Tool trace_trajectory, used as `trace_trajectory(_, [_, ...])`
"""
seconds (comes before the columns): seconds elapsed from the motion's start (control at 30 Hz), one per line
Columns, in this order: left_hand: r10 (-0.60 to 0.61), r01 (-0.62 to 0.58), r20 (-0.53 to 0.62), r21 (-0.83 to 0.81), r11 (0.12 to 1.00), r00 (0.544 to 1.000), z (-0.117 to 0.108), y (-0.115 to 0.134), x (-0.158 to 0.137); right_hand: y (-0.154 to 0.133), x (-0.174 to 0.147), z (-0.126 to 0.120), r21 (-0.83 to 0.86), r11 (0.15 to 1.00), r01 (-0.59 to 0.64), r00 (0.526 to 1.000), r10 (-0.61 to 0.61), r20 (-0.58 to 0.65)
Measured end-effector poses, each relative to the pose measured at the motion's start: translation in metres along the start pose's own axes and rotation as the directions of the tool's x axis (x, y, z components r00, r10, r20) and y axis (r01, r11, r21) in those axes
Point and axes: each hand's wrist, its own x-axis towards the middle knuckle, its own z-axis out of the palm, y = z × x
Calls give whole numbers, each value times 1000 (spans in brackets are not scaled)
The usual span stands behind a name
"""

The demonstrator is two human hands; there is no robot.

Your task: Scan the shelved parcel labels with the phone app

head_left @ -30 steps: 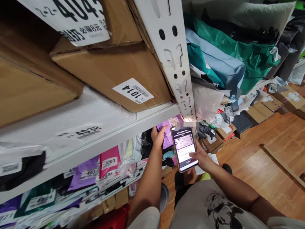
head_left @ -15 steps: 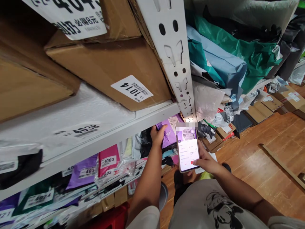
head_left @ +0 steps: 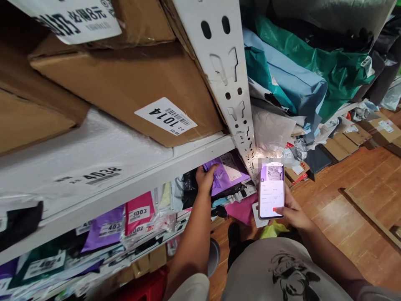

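Note:
My left hand (head_left: pixel 205 179) reaches under the white shelf board (head_left: pixel 175 161) and grips the edge of a purple mailer bag (head_left: pixel 226 175) with a white label on it. My right hand (head_left: pixel 290 211) holds a phone (head_left: pixel 271 190) upright to the right of the bag; its lit screen shows a barcode picture at the top and a red button near the bottom. More parcels lie under and behind the purple bag, partly hidden by my arm.
A cardboard box labelled 1014 (head_left: pixel 131 90) and a white parcel marked 4038 (head_left: pixel 84 161) rest on the shelf above. A white slotted upright (head_left: pixel 225 71) stands in front. Labelled bags (head_left: pixel 138 215) fill the lower shelf. Bags and boxes (head_left: pixel 313 83) pile up at right beside wooden floor (head_left: pixel 354 209).
The phone has moved to the right, away from the purple bag, and its screen changed from a dark pop-up to a light page. My left hand stays on the bag.

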Motion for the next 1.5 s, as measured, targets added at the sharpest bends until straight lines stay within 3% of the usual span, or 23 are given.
trace_trajectory(0.2, [4,-5,18,13,1000,1000,-1,-4,3,0,3,1,27,999,-20,999,19,36])
trace_trajectory(0.43, [-8,8,12,8,1000,1000,0,1,1,6,10,2,18,1000,-6,987,4,158])
trace_trajectory(0.97, [-26,26,6,-38,999,1000,1,13,-6,6,10,2,31,1000,-1,992,-3,130])
trace_trajectory(1.5, [-27,27,23,-15,1000,999,0,6,-3,5,8,-3,-25,1000,1,996,1,92])
